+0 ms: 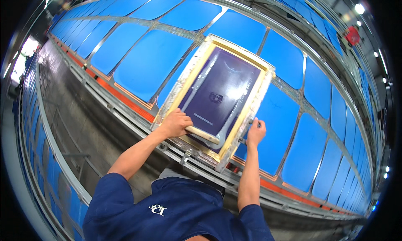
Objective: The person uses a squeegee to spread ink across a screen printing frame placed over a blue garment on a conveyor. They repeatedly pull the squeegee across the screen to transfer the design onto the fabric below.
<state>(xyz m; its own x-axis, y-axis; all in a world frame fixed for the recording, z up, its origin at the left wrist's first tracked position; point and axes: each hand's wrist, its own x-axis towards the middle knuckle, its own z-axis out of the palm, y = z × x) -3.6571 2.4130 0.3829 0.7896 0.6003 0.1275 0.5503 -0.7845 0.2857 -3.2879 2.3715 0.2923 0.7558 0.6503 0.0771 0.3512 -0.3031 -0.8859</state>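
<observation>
A screen printing frame (265, 80) with pale, yellow-taped edges and dark purple mesh (226, 86) lies tilted across the long table in front of me. My left hand (177, 123) is closed around the left end of a squeegee (204, 134) with a pale wooden handle, which rests on the mesh near the frame's close end. Clear, glossy ink or paste shows beside the squeegee. My right hand (256, 133) is closed at the frame's right side, by a small dark knob or handle; its exact grip is partly hidden.
Blue fabric panels (154, 59) line the long table in rows on both sides of the frame. A metal rail (125, 123) and a red-orange strip (140, 112) run along the near edge. Another table with blue panels (53, 174) stands at the left, beyond a walkway (79, 128).
</observation>
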